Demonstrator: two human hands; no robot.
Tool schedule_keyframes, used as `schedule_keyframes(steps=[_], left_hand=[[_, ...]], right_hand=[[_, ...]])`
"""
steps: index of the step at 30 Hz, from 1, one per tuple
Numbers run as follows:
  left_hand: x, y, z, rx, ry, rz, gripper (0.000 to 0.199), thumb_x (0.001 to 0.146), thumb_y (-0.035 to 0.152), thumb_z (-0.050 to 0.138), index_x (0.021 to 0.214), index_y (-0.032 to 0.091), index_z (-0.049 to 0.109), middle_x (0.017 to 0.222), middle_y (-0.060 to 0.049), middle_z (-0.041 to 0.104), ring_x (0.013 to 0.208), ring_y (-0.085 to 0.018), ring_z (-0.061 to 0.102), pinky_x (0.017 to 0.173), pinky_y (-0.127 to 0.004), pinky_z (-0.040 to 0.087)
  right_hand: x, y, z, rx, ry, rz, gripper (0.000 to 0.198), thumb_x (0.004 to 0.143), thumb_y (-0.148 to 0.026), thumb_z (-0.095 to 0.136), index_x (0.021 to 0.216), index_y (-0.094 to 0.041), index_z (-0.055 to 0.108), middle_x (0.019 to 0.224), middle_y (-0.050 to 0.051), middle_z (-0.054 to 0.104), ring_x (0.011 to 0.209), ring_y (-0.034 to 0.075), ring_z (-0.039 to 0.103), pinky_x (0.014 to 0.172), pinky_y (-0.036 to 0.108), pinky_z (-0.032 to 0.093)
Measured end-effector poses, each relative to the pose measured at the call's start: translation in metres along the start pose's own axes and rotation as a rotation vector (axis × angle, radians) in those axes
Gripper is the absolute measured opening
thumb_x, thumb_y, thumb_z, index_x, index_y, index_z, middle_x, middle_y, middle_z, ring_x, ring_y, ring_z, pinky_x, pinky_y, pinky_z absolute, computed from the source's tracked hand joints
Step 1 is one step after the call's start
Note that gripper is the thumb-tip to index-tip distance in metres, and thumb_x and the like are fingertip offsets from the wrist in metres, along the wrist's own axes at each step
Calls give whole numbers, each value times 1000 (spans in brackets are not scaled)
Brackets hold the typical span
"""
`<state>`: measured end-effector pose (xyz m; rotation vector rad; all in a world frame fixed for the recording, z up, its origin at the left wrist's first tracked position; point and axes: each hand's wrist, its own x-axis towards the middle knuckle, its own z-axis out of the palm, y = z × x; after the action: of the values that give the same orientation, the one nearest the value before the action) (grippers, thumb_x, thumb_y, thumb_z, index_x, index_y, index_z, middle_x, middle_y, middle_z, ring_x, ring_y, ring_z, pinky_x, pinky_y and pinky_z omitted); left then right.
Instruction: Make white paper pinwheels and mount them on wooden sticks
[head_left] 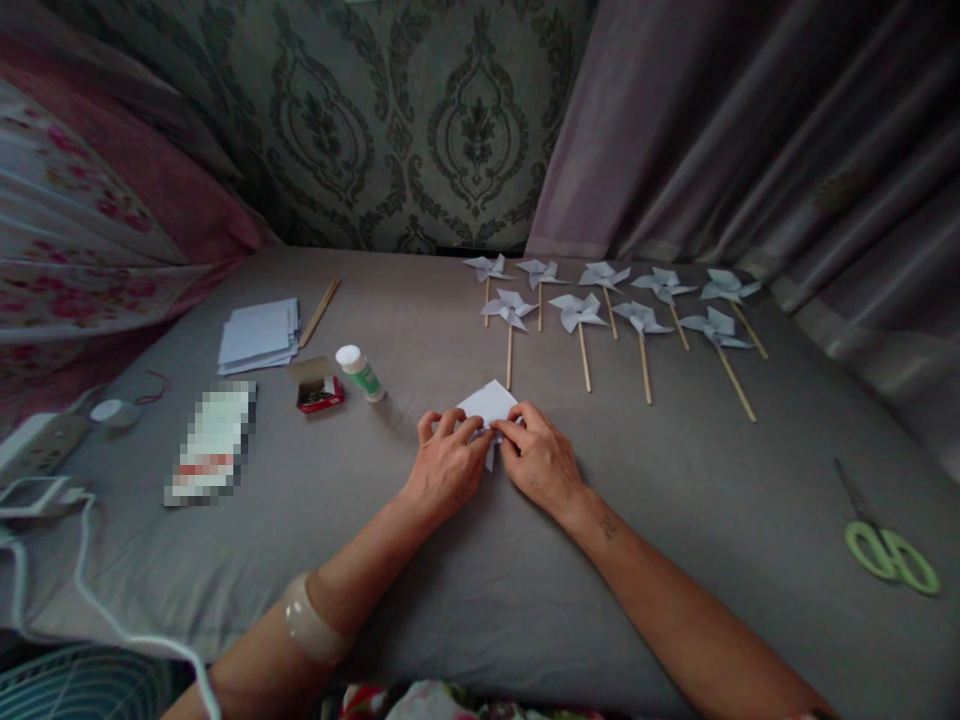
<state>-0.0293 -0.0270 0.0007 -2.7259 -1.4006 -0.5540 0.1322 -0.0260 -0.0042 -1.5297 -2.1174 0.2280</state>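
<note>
A white piece of paper [491, 402] lies on the grey cloth surface, cut or folded, with one corner pointing away from me. My left hand [450, 458] presses its near left part, fingers bent and closed on the paper. From the other side my right hand [541, 455] pinches the near right part, its fingertips almost meeting those of the left. A small paper flap shows below the fingertips. The exact folds under my fingers are hidden.
Several paper pinwheels on sticks [581, 315] lie at the back right. Green-handled scissors [891, 555] rest at the right. Leftward are a glue bottle [361, 374], a small red box [319, 393], a paper stack [259, 335], wooden sticks [319, 313] and a white cable [112, 620].
</note>
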Motion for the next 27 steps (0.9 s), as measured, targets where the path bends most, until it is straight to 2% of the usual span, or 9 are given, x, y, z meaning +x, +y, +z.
schedule_keyframes(steps=[11,16,22,25,27], left_hand=[[-2,0,-3,-8,8,10,24,90,18,49,105,25,66,105,-5,69,106,-27,50,94,-46,25],[-6,3,-6,-31,64,21,20,92,26,49,95,23,69,105,-5,68,104,-25,50,92,-44,27],[-10,7,-5,-82,46,49,23,91,38,52,92,22,68,93,-5,68,97,-23,51,88,-42,29],[-10,6,-4,-93,38,60,28,88,46,56,90,20,67,95,-5,68,98,-24,51,88,-42,29],[-10,6,-4,-84,37,61,26,87,45,57,90,20,67,94,-5,68,98,-24,51,89,-42,29]], right_hand=[[3,-8,-10,-184,-136,-102,28,89,-11,46,102,-21,69,99,11,61,91,23,53,77,35,46],[11,-9,-14,-183,-214,-127,26,89,-11,47,99,-19,69,97,12,61,93,25,53,79,37,45],[19,-9,-22,-183,-330,-94,28,89,-14,45,103,-19,69,102,10,62,97,23,54,82,34,44],[25,-11,-25,-183,-349,-70,30,87,-12,45,103,-19,70,104,9,63,100,22,54,84,32,44],[31,-11,-24,-172,-344,-56,30,86,-11,45,99,-18,71,103,9,64,101,22,54,84,32,44]])
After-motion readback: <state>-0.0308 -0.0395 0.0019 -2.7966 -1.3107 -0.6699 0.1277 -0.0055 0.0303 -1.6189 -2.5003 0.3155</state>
